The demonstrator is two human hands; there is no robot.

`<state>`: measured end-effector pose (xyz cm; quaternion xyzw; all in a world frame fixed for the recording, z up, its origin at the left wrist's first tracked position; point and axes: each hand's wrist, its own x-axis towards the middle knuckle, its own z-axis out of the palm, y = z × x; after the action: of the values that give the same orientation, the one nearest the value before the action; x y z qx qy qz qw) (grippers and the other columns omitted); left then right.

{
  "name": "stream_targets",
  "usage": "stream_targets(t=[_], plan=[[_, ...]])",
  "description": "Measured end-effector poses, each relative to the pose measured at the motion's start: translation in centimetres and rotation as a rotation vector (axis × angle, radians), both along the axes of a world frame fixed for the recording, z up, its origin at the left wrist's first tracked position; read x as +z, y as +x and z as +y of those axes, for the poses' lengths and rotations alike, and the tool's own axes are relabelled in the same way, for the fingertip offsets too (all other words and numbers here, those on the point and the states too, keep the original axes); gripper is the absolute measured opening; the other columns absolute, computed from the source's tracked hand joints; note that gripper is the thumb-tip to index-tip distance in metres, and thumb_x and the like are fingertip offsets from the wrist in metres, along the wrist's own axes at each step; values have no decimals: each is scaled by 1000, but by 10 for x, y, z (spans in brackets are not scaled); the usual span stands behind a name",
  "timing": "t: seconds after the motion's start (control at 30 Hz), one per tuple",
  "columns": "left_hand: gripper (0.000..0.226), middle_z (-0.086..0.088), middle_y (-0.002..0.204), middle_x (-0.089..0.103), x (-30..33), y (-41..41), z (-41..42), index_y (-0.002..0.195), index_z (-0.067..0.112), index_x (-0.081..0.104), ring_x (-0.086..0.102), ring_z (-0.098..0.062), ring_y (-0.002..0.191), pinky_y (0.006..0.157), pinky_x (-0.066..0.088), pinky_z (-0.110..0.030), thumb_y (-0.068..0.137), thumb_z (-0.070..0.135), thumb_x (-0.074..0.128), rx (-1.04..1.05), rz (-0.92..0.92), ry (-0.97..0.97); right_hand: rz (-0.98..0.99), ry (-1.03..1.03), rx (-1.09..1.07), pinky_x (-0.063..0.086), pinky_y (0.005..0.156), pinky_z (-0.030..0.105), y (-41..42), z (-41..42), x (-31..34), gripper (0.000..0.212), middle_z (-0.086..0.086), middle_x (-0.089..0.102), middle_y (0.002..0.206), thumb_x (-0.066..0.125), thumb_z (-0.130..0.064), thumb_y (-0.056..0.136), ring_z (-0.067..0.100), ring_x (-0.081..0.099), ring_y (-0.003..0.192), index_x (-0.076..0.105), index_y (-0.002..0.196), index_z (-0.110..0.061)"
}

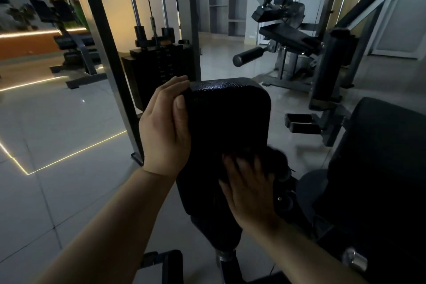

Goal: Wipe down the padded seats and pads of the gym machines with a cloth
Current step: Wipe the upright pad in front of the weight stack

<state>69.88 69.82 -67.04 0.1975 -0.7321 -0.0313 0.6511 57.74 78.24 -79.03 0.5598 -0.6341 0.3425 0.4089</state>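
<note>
In front of the weight stack (159,69), the left hand (164,127) grips the left edge of the black pad (227,117). The right hand (250,189) presses a dark cloth (274,159) on the pad's lower right part, fingers blurred but fairly straight.

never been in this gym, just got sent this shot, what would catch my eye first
At centre, a black padded pad fills the view, with the left hand gripping its upper left edge. Just below, the right hand presses a dark cloth on the pad's lower right part; the cloth is blurred. Behind the pad stands a black weight stack, and glowing light strips cross the tiled floor at left.
</note>
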Motion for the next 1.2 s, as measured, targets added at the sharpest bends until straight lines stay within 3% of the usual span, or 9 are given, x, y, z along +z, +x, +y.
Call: stream_targets(t=[0.17,0.27,0.37,0.43,0.57,0.7,0.87,0.97,1.2], plan=[[31,-3,116,57,-1,-1,1,111,-4,60,59,-25,112,93,49,-36,98,10,36,16,-15,-15,-102,-179,68,16,111,45,5,-21,72,48,-1,32,146,26,-41,102,22,17,140,28,145,-22],[32,-15,126,56,-1,0,4,119,-5,56,51,-32,125,100,44,-46,99,11,36,35,-28,23,-126,-86,72,25,107,47,10,-12,42,48,0,34,142,24,-41,102,25,22,137,28,146,-22],[31,-22,132,51,-3,3,18,124,-3,51,46,-37,128,102,42,-51,98,7,39,103,-6,-80,-119,107,87,50,79,39,15,10,-1,45,-1,39,129,16,-41,102,26,37,123,27,141,-22],[27,-19,127,51,-17,5,38,121,2,50,50,-33,120,97,45,-44,99,10,38,61,-22,-200,-156,205,153,45,81,36,13,17,-9,48,-2,38,134,15,-43,102,24,34,129,30,141,-21],[27,-5,124,49,-67,-7,92,116,11,50,50,-15,116,94,44,-27,103,30,35,-142,-73,-119,-409,212,568,27,109,35,6,37,12,58,-21,28,150,14,-55,99,24,36,137,29,147,-25],[28,9,142,39,-97,-35,106,127,23,46,43,-14,130,103,41,-30,102,31,38,-307,21,122,-662,123,1018,30,112,43,-3,62,53,58,1,28,156,15,-49,102,26,29,142,17,150,-17],[53,0,160,8,-107,-63,83,151,18,17,12,-21,146,119,14,-39,102,36,28,302,-258,33,-590,86,935,43,103,45,-20,74,69,52,-9,34,152,19,-50,102,23,40,137,31,146,-26],[67,1,160,-10,-94,-65,68,152,26,0,0,-26,146,116,-3,-45,97,45,32,570,-353,-26,-652,-137,794,52,86,42,-29,68,70,33,-1,49,135,37,-27,101,26,57,117,48,130,-19],[79,-17,155,17,-22,-67,55,147,16,19,6,-39,144,112,3,-64,85,62,39,666,-224,34,-836,-220,837,38,105,34,-33,14,99,52,7,35,144,27,-48,100,16,42,130,33,138,-14]])
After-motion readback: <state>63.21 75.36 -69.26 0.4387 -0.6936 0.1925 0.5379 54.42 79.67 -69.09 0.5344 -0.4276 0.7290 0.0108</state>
